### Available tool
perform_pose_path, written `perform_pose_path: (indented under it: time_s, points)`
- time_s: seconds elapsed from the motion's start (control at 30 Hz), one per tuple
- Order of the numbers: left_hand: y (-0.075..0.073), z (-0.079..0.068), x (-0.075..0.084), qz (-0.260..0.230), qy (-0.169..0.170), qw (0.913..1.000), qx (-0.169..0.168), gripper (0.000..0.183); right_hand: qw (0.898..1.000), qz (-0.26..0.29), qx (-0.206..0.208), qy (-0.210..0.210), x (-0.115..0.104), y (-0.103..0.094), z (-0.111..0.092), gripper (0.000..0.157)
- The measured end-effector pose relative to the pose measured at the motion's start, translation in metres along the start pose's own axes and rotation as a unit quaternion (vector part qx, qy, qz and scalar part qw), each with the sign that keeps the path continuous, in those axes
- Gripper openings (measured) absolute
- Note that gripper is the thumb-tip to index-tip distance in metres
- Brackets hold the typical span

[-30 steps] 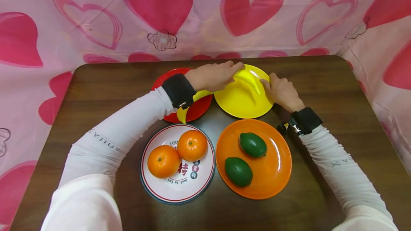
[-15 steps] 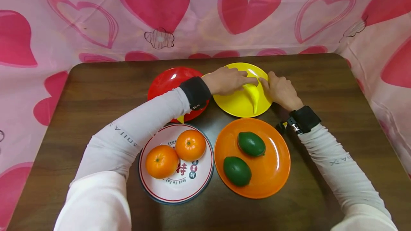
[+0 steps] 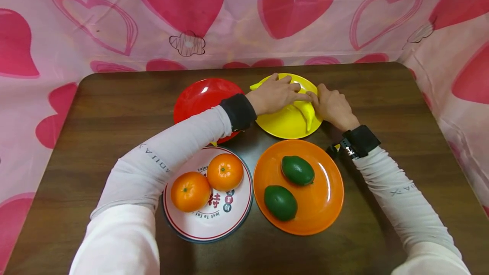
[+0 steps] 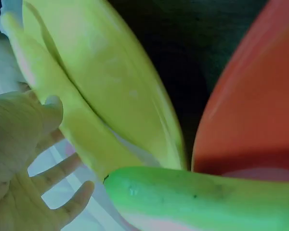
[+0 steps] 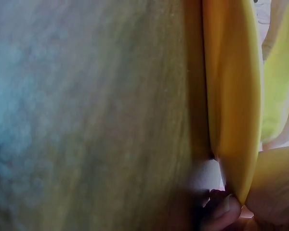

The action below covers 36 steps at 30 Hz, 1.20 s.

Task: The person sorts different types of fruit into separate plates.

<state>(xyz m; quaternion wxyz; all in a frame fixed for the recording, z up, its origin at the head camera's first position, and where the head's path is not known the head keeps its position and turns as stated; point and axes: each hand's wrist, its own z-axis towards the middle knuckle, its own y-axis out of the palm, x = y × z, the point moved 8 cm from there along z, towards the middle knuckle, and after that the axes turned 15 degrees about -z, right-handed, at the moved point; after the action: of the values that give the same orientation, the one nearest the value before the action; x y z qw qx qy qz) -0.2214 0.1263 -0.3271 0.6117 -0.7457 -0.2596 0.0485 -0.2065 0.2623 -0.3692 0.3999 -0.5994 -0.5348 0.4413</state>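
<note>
In the head view a yellow banana (image 3: 304, 113) lies on the yellow plate (image 3: 280, 126) at the back. My left hand (image 3: 273, 95) is over it, thumb and fingertips right at the fruit. The left wrist view shows that hand (image 4: 24, 149) with its fingers spread loosely beside the banana (image 4: 72, 106). My right hand (image 3: 334, 107) pinches the plate's right rim, a fingertip (image 5: 224, 211) at the plate edge (image 5: 236, 120) in the right wrist view. A second banana (image 4: 197, 197) reaches over the red plate (image 4: 250, 106); my left forearm mostly hides it from above.
Front left, a white plate (image 3: 229, 232) carries two oranges (image 3: 190, 191) (image 3: 225, 172). An orange plate (image 3: 324, 207) beside it holds two green lemon-shaped fruits (image 3: 280, 203) (image 3: 298, 170). The red plate (image 3: 191, 101) sits back left. A heart-patterned cloth rises behind the table.
My left hand has moved right across the yellow plate, close to my right thumb. The banana on that plate has turned, its tip now pointing toward the front. My right hand stays at the rim.
</note>
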Motion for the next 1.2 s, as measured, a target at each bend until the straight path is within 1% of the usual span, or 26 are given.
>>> perform_pose_path:
  time_s: [0.1, 0.2, 0.33, 0.4, 0.47, 0.57, 0.63, 0.73, 0.83, 0.93, 1.03, 1.2]
  points:
    - [-0.005, -0.006, -0.005, -0.014, -0.009, 0.9998, 0.011, 0.059, 1.000, -0.005, -0.004, -0.001, 0.000, 0.001, 0.001, 0.073]
    - [-0.016, -0.016, -0.012, -0.024, -0.023, 0.9991, 0.027, 0.062, 1.000, -0.005, -0.004, 0.001, -0.001, 0.000, 0.001, 0.070]
    - [-0.030, -0.037, -0.023, -0.040, -0.042, 0.9968, 0.055, 0.062, 1.000, -0.003, -0.004, 0.000, -0.002, 0.000, 0.002, 0.067]
    - [-0.035, -0.049, -0.029, -0.057, -0.051, 0.9945, 0.072, 0.060, 1.000, 0.000, -0.005, -0.001, -0.002, 0.000, 0.003, 0.067]
    - [-0.039, -0.060, -0.036, -0.079, -0.061, 0.9913, 0.086, 0.058, 1.000, 0.003, -0.005, -0.002, -0.002, 0.000, 0.003, 0.068]
    - [-0.040, -0.076, -0.047, -0.105, -0.083, 0.9860, 0.100, 0.058, 1.000, 0.005, -0.002, -0.003, -0.002, 0.000, 0.003, 0.069]
    - [-0.039, -0.085, -0.054, -0.119, -0.097, 0.9821, 0.109, 0.058, 1.000, 0.008, -0.002, -0.002, -0.002, 0.000, 0.003, 0.070]
    - [-0.032, -0.099, -0.063, -0.131, -0.113, 0.9785, 0.112, 0.061, 1.000, 0.011, -0.005, 0.000, -0.001, 0.000, 0.004, 0.071]
    - [-0.022, -0.111, -0.070, -0.154, -0.129, 0.9743, 0.102, 0.065, 1.000, 0.012, -0.009, 0.001, -0.002, 0.000, 0.005, 0.071]
    - [-0.013, -0.121, -0.071, -0.189, -0.141, 0.9683, 0.083, 0.069, 1.000, 0.009, -0.012, 0.001, -0.002, 0.000, 0.005, 0.071]
    - [-0.006, -0.128, -0.069, -0.216, -0.151, 0.9620, 0.070, 0.071, 1.000, 0.005, -0.012, 0.002, -0.001, 0.000, 0.006, 0.071]
    - [0.003, -0.133, -0.066, -0.225, -0.168, 0.9579, 0.059, 0.072, 1.000, 0.008, -0.008, -0.004, 0.000, 0.000, 0.005, 0.070]
